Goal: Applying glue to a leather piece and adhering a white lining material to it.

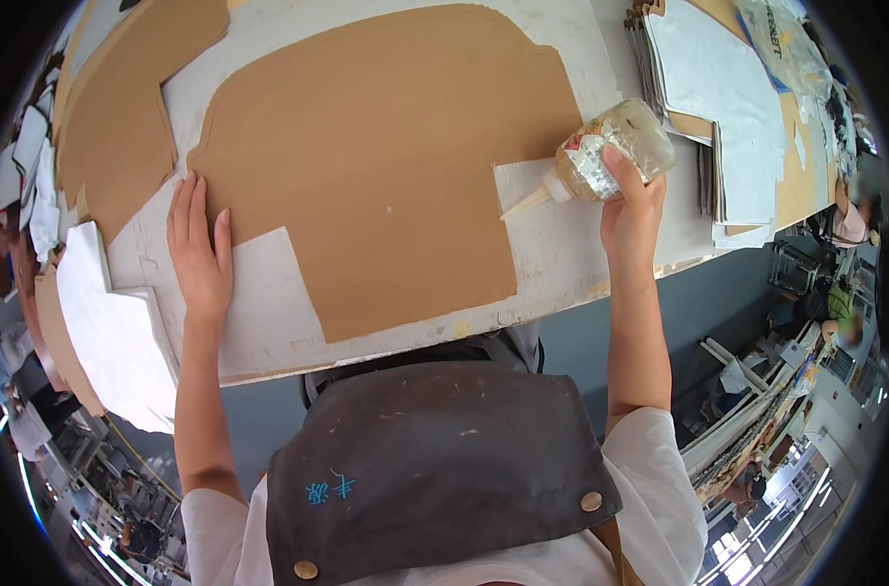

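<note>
A large brown cut sheet [386, 146] lies flat on the pale worktable [562, 264] in front of me. My left hand [197, 244] rests flat beside its left edge, fingers stretched out and fingertips at that edge. My right hand [628, 207] is wrapped round a squat, translucent plastic bottle [650, 132] with a torn silvery label. The bottle lies tilted in my grip, its white cap [558, 188] and long pale nozzle [523, 203] pointing down-left to the sheet's right edge, beside the notched corner. I cannot tell whether the nozzle tip touches.
Another brown piece [122, 107] lies at back left, with white cut pieces [112, 332] at near left. A stack of white and brown pieces [718, 88] and a plastic bag [786, 49] are at right. People [850, 220] work farther off. A dark apron [435, 439] covers my front.
</note>
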The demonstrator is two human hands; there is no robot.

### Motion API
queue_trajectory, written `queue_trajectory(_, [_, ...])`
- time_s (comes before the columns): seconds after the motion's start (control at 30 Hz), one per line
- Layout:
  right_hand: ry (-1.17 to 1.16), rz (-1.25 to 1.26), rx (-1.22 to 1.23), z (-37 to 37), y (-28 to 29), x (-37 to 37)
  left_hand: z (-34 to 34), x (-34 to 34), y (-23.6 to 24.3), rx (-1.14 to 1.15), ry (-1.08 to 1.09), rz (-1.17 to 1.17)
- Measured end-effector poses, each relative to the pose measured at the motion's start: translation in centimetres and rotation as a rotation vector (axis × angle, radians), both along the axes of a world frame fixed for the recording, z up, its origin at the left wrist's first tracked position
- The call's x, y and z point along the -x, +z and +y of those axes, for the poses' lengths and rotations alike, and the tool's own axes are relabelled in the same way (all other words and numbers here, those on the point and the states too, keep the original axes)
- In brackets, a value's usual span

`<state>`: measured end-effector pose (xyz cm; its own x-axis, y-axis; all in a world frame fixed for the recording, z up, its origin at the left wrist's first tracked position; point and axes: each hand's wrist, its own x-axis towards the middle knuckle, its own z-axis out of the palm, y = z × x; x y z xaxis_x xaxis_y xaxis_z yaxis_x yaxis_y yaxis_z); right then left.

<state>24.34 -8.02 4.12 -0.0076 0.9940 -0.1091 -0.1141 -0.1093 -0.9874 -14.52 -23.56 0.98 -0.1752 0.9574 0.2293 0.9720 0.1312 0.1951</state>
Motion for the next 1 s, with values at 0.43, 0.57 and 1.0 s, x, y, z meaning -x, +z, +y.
queue_trajectory(0.43, [0.020, -0.062, 0.100, -3.6, 0.6, -2.0, 0.1, 0.2, -0.6, -0.015, -0.007, 0.022])
queue_trajectory(0.57, [0.064, -0.101, 0.129, -4.6, 1.0, -2.7, 0.3, 0.1, -0.7, -0.016, 0.008, 0.017])
queue_trajectory(1.0, [0.335, 0.432, 0.177, 2.3, 2.6, 11.3, -1.0, -0.6, -0.2, -0.128, 0.007, -0.011])
